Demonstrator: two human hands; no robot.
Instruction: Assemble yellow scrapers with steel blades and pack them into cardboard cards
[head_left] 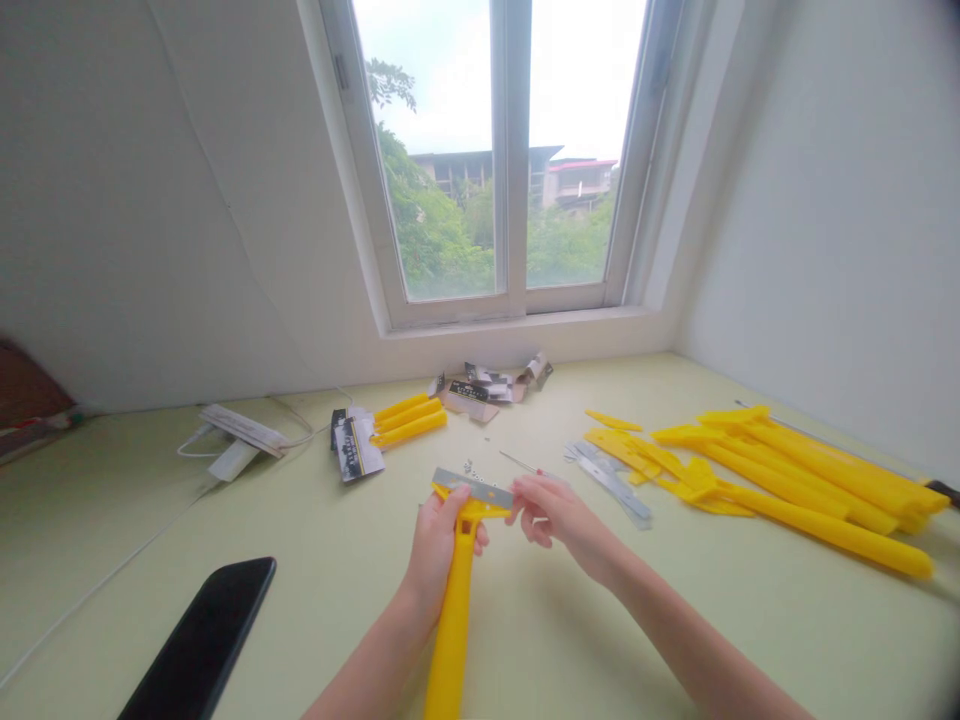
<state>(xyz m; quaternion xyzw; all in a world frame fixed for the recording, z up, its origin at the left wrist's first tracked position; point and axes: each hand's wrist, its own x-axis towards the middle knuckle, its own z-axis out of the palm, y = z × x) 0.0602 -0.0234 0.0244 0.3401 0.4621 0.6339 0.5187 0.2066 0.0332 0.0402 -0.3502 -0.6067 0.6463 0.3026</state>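
My left hand [430, 545] is closed around the head of a yellow scraper [451, 625], its thumb pressing on the flat metal blade [484, 490] laid across the head. The long handle points down toward me. At the blade's right end, the bent fingers of my right hand [553, 508] pinch the corner; whether something small is also between them is hidden. Tiny metal fasteners [469, 467] lie scattered just beyond the blade. A thin metal rod, perhaps a screwdriver [519, 461], rests behind my right hand. Loose metal blades [616, 484] lie to its right.
Yellow plastic plates [613, 446] and several long yellow scraper handles [814, 490] cover the right side. Packaged yellow-handled tools [360, 447] and torn card packaging [472, 398] lie at the back. A phone [206, 635] is at front left, a white power strip [244, 428] behind it.
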